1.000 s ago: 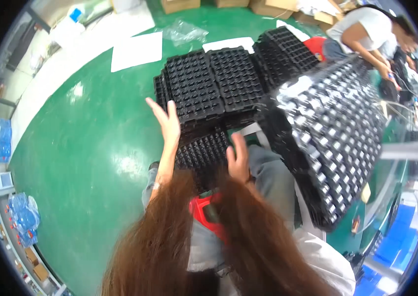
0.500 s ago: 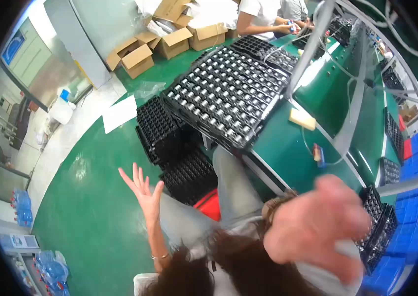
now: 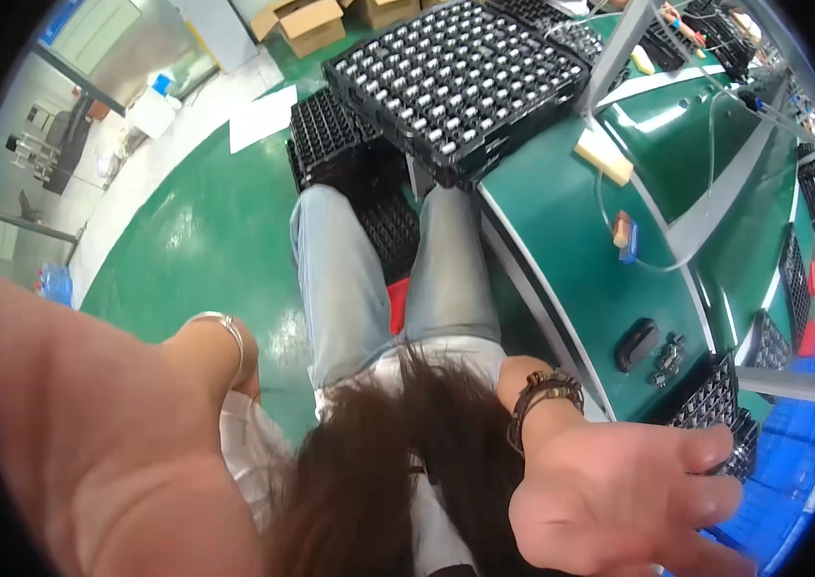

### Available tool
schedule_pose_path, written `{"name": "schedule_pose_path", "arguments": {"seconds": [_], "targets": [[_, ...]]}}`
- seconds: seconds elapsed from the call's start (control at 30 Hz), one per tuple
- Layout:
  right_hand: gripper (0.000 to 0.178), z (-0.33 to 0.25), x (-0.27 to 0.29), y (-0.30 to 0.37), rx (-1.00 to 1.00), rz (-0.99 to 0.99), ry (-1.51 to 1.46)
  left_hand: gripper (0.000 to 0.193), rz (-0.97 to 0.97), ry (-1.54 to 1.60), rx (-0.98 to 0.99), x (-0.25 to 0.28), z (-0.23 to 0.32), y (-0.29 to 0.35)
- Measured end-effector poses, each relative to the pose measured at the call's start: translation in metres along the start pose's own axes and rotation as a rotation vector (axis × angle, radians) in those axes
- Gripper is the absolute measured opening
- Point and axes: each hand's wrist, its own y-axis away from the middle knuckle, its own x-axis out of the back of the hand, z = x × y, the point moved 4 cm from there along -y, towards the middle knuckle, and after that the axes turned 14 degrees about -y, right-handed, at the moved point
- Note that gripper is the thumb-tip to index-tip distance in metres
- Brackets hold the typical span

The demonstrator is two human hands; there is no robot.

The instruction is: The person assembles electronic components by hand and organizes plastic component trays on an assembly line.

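Note:
My left hand is raised very near the camera at the left. Its palm and wrist fill that side, and its fingers are out of the picture. A silver bangle circles a wrist there. My right hand is held up at the lower right, fingers apart, with nothing in it. Dark bracelets are around its wrist. Beyond it on the green bench lie a black oval object and some small dark metal parts.
A black tray of silver cylindrical pieces sits at the bench's far end, with more black trays below. A yellow block and a blue-and-orange tool lie on the bench. Blue bins stand at right.
My left hand has come up from over the floor to close before the camera. My right hand has lowered slightly and its fingers show spread. The view has tipped downward.

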Motion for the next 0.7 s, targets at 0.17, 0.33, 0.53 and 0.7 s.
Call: {"name": "schedule_pose_path", "arguments": {"seconds": [0.17,0.33,0.53,0.7], "targets": [[0.046,-0.007,-0.004,-0.006,-0.738,-0.104,-0.738,0.067,-0.023,-0.032,0.076,0.008,-0.005,0.013],[0.032,0.016,0.027,0.039,-0.646,-0.010,-0.616,0.067,0.029,-0.078,0.082,-0.002,-0.007,0.014],[0.025,0.082,0.045,0.141,-0.699,-0.003,0.257,0.068,0.106,-0.088,0.051,-0.038,-0.022,-0.001],[0.040,0.109,0.077,0.215,-0.912,-0.549,0.821,0.069,0.081,0.018,0.080,-0.107,-0.063,-0.006]]}}
